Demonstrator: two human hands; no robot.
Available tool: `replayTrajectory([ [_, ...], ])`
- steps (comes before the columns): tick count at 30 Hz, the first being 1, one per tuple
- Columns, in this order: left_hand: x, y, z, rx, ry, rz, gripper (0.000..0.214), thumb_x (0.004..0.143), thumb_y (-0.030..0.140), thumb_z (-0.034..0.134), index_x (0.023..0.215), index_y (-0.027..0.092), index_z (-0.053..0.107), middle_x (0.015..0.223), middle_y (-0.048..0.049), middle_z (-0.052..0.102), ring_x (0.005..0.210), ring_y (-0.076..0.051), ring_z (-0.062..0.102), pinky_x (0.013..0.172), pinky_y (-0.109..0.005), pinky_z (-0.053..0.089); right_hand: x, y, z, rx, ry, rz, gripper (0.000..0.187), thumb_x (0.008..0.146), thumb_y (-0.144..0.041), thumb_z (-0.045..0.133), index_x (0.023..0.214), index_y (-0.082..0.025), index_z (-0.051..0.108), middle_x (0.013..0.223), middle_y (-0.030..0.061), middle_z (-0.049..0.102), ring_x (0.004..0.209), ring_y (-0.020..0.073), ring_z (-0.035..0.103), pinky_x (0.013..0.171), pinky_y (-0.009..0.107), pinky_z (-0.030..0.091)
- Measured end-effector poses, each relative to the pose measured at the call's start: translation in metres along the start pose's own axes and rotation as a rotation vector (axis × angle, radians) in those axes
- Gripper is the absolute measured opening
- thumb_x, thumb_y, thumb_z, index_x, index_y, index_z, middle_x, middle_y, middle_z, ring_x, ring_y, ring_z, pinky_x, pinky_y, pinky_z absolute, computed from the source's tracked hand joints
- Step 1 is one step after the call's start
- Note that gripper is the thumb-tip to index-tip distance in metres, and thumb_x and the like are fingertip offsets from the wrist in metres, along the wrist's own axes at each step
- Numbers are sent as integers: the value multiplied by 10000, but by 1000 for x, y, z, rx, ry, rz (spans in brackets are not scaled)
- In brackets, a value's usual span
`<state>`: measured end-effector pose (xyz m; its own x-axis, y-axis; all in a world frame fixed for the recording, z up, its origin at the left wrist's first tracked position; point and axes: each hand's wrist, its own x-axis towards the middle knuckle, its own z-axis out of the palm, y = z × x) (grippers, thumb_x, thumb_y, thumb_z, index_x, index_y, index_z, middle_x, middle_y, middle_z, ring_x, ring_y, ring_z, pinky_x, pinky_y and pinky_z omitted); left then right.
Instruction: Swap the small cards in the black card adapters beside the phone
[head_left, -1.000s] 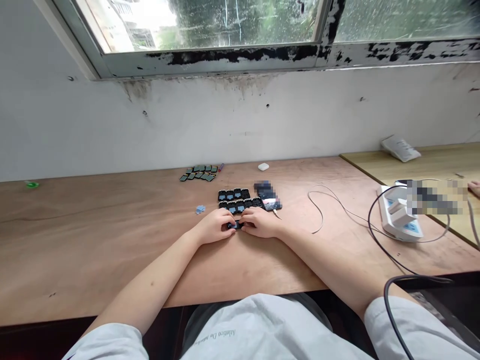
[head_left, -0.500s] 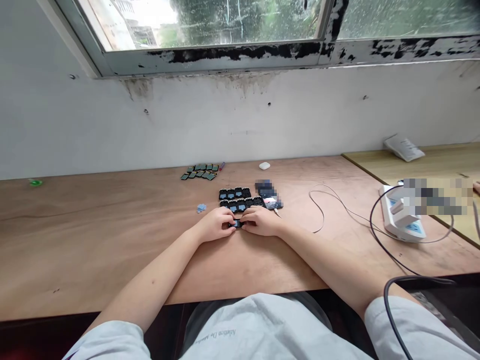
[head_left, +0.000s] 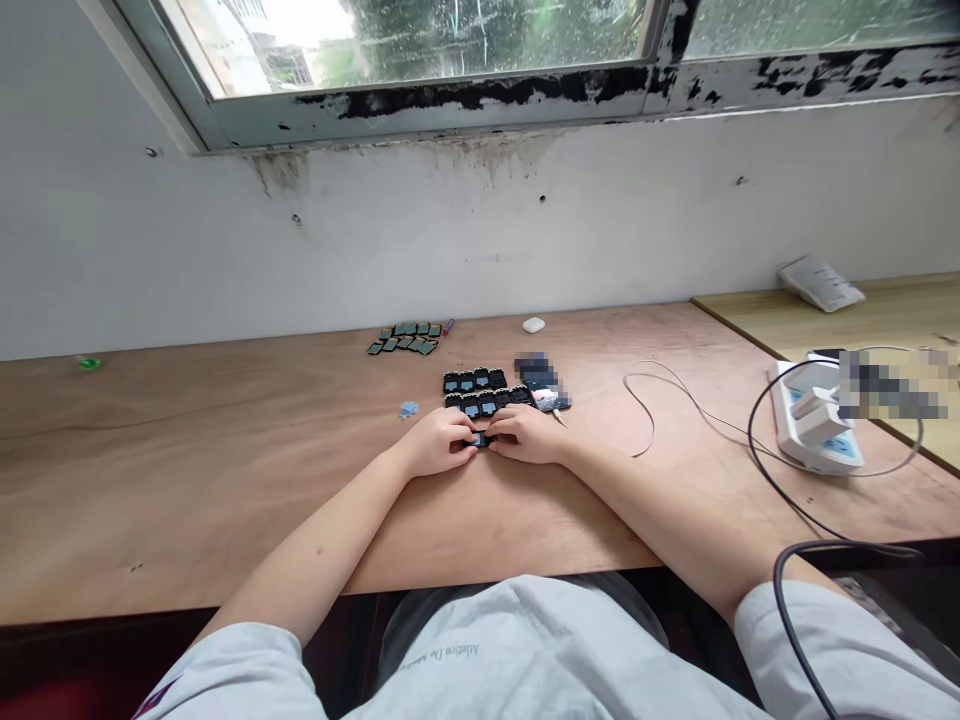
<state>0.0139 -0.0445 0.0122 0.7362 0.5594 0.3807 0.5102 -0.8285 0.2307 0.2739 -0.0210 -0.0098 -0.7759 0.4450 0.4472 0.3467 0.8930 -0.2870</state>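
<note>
Between my hands sits a small black casing with a light-blue pad on it, low over the tabletop. My left hand grips its left end with thumb and fingers. At the right end, the bent fingers of my right hand close on the same casing. Just beyond my fingers lie two rows of similar black casings, some with blue pads in them. A little pile of light-blue pads rests left of the rows. Farther back are several dark-green square pieces in two rows.
A partly blurred phone with a cable lies right of the casings. Near the wall are a white case and a small purple item. The power strip and black cable are at right. A green item lies far left.
The view has shifted slightly, so the table's things appear a little higher and farther right. Both hands keep hold of the same black casing.
</note>
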Motion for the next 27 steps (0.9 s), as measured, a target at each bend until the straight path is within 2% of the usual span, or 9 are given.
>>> replayTrajectory([
  [9,-1,-2,4,32,12,25,122,908,275,668,934,244,783,1046,-91,755,944,-231,683,872,-401,539,-1,0,-1,-5,3,9,182,929,-230,688,1077,-201,791,1051,88,755,952,228,705,894,365,558],
  [19,-1,-3,4,-9,-24,-17,191,899,320,699,1056,230,761,1093,-96,746,1000,-246,681,928,-417,539,1,-4,-4,2,-8,19,165,918,-203,675,1050,-193,774,1007,88,731,948,227,692,884,365,557],
  [23,-1,0,6,-98,45,-31,193,887,263,680,1063,233,751,1072,-92,712,1002,-228,669,901,-377,564,-1,-9,-5,43,33,24,186,915,-203,660,1081,-194,743,1032,87,697,852,195,673,790,327,566],
  [27,-1,-2,5,-72,230,-131,179,918,296,669,1074,245,741,1121,-89,689,1071,-231,646,958,-396,557,-3,-12,-8,98,154,92,367,943,-228,631,1309,-209,623,1283,128,614,800,153,651,756,318,583],
])
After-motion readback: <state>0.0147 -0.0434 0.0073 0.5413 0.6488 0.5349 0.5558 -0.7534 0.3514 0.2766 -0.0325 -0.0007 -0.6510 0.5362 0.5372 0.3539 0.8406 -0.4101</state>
